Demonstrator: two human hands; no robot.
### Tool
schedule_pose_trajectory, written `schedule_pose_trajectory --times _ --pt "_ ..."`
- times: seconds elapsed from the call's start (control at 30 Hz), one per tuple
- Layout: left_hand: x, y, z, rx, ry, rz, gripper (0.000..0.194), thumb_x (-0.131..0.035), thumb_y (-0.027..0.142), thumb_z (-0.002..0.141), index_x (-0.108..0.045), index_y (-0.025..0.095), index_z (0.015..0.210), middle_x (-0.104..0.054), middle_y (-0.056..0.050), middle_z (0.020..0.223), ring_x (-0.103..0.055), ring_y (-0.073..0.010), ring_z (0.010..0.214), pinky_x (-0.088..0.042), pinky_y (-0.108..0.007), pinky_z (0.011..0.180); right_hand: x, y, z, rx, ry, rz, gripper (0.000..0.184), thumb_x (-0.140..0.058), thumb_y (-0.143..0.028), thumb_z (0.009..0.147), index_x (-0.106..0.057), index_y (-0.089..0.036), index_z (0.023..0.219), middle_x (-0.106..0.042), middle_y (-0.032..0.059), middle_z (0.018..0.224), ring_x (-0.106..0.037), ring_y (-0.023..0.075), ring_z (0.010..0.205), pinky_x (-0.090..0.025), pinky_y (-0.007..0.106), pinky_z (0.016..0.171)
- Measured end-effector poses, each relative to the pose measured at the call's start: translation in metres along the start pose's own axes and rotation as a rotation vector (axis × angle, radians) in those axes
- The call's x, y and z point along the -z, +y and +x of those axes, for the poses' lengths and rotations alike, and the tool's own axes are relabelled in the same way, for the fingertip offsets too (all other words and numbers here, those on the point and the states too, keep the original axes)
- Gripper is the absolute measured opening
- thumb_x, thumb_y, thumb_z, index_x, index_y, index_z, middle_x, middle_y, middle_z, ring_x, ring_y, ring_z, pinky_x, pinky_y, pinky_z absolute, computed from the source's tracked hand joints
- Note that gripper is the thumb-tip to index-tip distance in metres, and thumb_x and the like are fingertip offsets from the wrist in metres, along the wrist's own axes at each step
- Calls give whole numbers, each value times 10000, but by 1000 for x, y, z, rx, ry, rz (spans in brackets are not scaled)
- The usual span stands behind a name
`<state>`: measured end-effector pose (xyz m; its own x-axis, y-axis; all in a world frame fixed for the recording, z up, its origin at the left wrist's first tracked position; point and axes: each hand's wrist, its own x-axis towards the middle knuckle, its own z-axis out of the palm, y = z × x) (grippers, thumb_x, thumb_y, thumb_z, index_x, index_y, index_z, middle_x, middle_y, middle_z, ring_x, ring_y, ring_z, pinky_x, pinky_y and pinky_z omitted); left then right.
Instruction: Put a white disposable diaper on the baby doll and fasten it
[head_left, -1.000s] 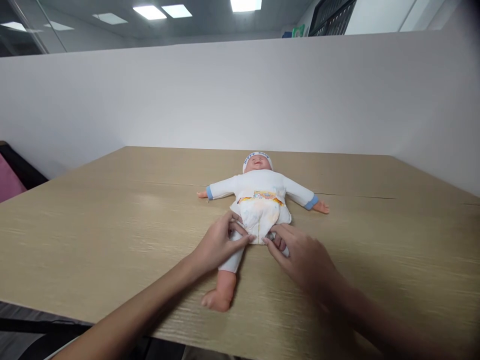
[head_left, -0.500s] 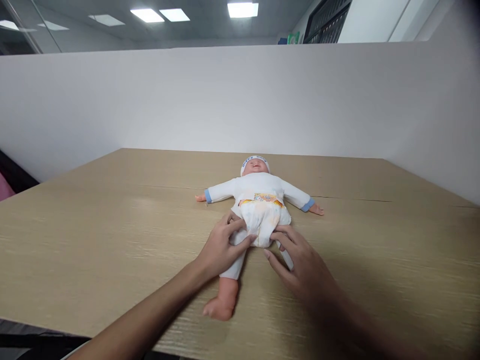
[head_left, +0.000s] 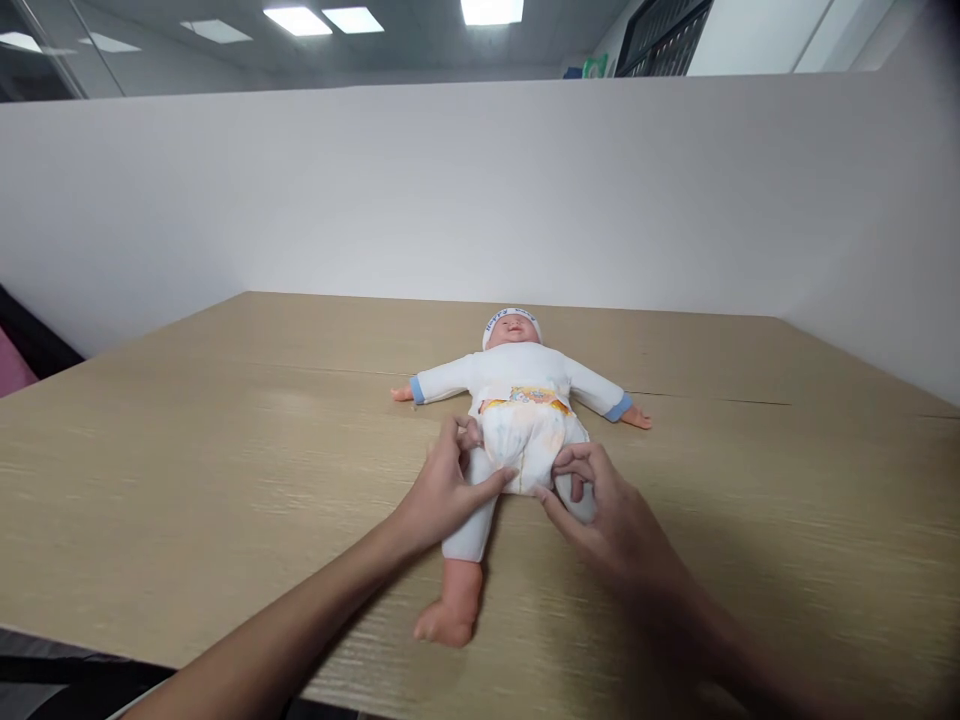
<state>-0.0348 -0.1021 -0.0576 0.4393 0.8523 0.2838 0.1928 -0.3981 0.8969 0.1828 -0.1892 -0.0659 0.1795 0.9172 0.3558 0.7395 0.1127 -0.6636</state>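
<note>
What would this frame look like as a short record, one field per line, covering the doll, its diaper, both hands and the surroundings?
Doll: baby doll lying face up, arms spread, white clothing, blue cuffs
Headwear: white headband with dark lettering
Diaper: white diaper over the clothing, colourful waist print
Left hand: left hand touching the diaper's edge
Right hand: right hand at its opposite edge
Grip firmness: cannot tell
Surface: wood-grain table
Background: white partition, lit ceiling panels

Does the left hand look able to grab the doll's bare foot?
Probably yes: the left hand is at the diaper, just up the leg from the bare foot, and nothing seems to cover that foot.
</note>
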Motion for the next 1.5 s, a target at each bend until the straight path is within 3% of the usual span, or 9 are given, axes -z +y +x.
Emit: schedule_pose_trajectory --times 0.23,0.37,0.5,0.7,0.87,1.07,1.27,1.37,1.5 --pt "3 -2 -8 216 0 -268 608 -896 454 834 -385 273 1108 -665 21 975 -589 -155 788 -436 -280 714 22 3 7 -131 4 29 343 -697 -615 944 -675 -279 1009 -826 59 1091 -745 317 1024 -495 427 872" --pt "6 4 -9 142 -14 -52 388 -836 470 891 -616 233 1107 -728 -44 1104 -648 -207 905 -481 -327 798 23 1 5 -49 -36 -14 302 -665 -583 977 -755 -295 957 -832 51 1083 -705 327 1004 -465 489 949" --pt "8 14 -1 98 -126 128 316 -766 530 945 -747 221 1008 -751 -38 981 -641 -243 905 -480 -350 800 20 -3 4 -2 -86 -14 277 -675 -541 983 -800 -296 945 -824 66 997 -664 327 947 -489 473 896" --pt "11 9 8 323 -149 -386 468 -889 591 821 -729 194 1009 -736 -52 945 -658 -211 847 -496 -318 741 19 3 10 -180 -119 166 403 -656 -638 961 -780 -255 961 -673 11 763 -558 226 694 -425 335 623" --pt "10 0 5 360 -87 -576 542 -995 506 730 -717 187 1069 -731 -28 942 -670 -165 871 -506 -282 792 23 1 9 -185 -97 140 403 -677 -636 941 -791 -250 947 -646 16 749 -523 219 682 -410 341 625" --pt "14 -2 -13 336 -17 -465 687 -957 520 788 -609 219 1297 -795 -85 1152 -724 -209 972 -552 -361 897 25 1 1 -130 -14 137 355 -694 -586 929 -841 -268 988 -733 83 1072 -555 218 721 -470 381 687" --pt "19 8 -20 251 -65 -224 479 -838 507 905 -683 221 1256 -795 -119 1240 -717 -251 1009 -532 -394 881 18 4 -1 -160 -51 190 365 -673 -567 951 -836 -255 1049 -688 78 1062 -583 223 779 -494 388 733" --pt "18 15 -14 196 -87 -49 375 -780 505 944 -770 222 1191 -800 -83 1195 -683 -244 970 -501 -367 850 14 3 -3 -138 -53 195 360 -668 -560 969 -827 -251 1059 -651 63 1020 -562 210 755 -490 378 717" --pt "14 19 -2 239 -138 -12 394 -764 570 926 -788 189 1025 -741 -24 921 -565 -180 772 -410 -293 695 9 8 -3 -70 -52 212 336 -683 -528 967 -823 -233 1045 -591 41 939 -540 203 743 -484 370 708"
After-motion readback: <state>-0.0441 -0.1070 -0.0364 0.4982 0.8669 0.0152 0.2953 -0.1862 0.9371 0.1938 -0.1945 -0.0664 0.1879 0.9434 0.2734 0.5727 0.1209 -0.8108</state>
